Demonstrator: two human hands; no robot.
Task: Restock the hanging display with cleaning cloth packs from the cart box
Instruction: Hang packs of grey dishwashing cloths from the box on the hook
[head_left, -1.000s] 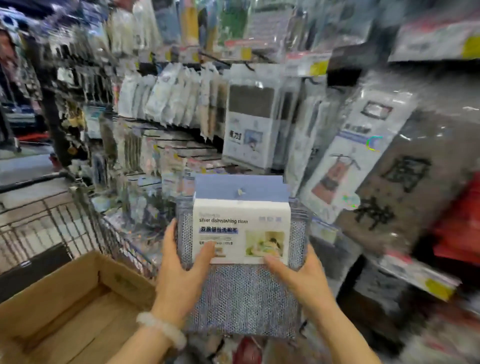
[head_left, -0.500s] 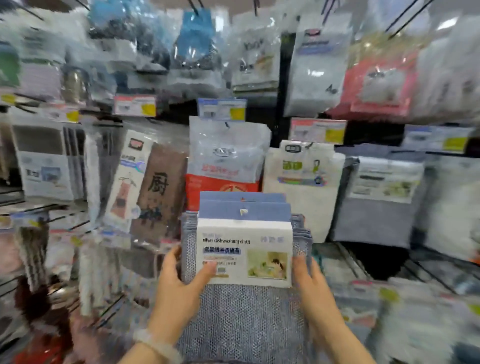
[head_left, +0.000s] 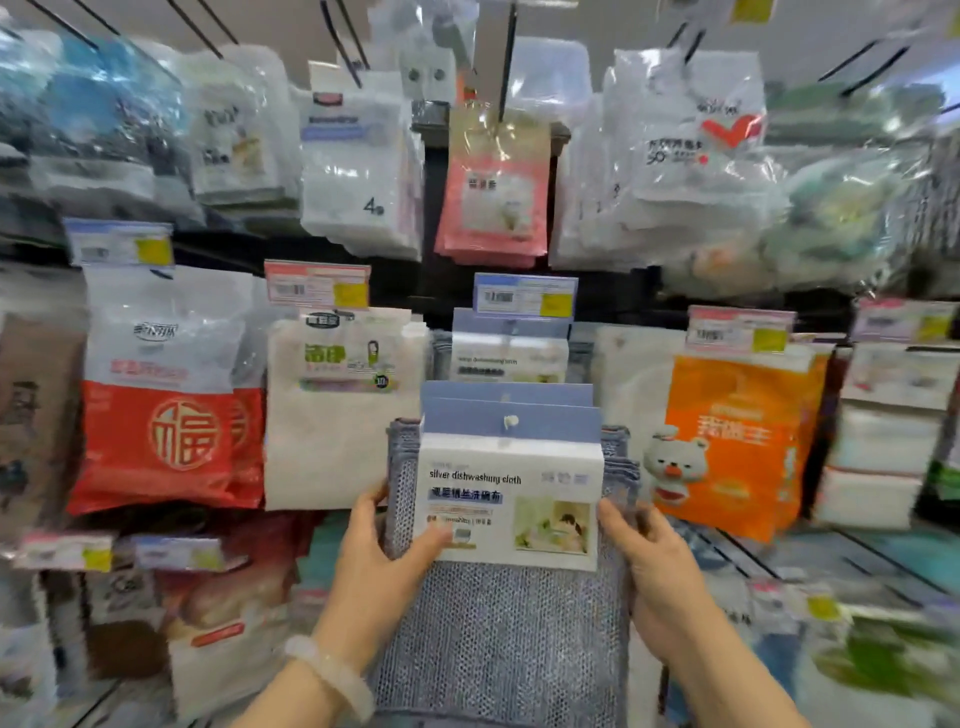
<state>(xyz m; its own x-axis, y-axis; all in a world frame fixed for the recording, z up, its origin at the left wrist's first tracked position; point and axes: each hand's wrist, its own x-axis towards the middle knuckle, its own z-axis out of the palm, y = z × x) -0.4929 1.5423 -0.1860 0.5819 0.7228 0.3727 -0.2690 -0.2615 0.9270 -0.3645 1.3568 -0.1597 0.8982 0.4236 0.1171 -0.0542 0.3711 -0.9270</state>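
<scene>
Blue-grey cloth packs (head_left: 506, 519) upright, stacked, perhaps three.

The lower edge of the stack of silver dishwashing cloth packs (head_left: 511, 525) is cut off by the bottom of the frame, and the packs behind the front one are seen only as edges. The fingers of the left hand (head_left: 382, 564) and right hand (head_left: 655, 571) are hidden behind the stack. The hook under the blue price tag (head_left: 524, 295) is concealed. Print on the hanging matching packs (head_left: 509, 353) is blurred beyond reading, as are the outer display bags (head_left: 852, 218).
</scene>
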